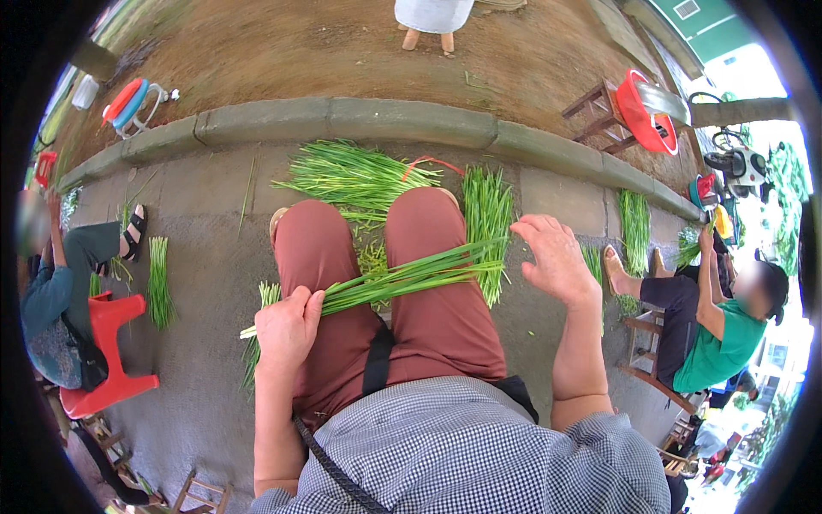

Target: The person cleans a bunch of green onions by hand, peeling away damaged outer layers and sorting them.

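My left hand [289,330] is closed around the pale lower ends of a bunch of long green chives [402,281], which lies slanting across my thighs with its leafy tips toward the right. Off those tips, my right hand [552,257] hangs in the air, thumb and fingers apart, with nothing seen between them. A large pile of chives [351,176] spreads on the ground beyond my knees, a red strip [435,161] lying at its right end. Another bundle [488,206] stretches along the right of my right knee. Short green trimmings [372,259] show between my legs.
A stone kerb [342,117] runs across ahead, bare soil behind it. At left, a person sits by a red plastic stool [111,351]; at right, a person in green [728,334] sits on a wooden chair. A red basin [644,111] rests on a wooden stool.
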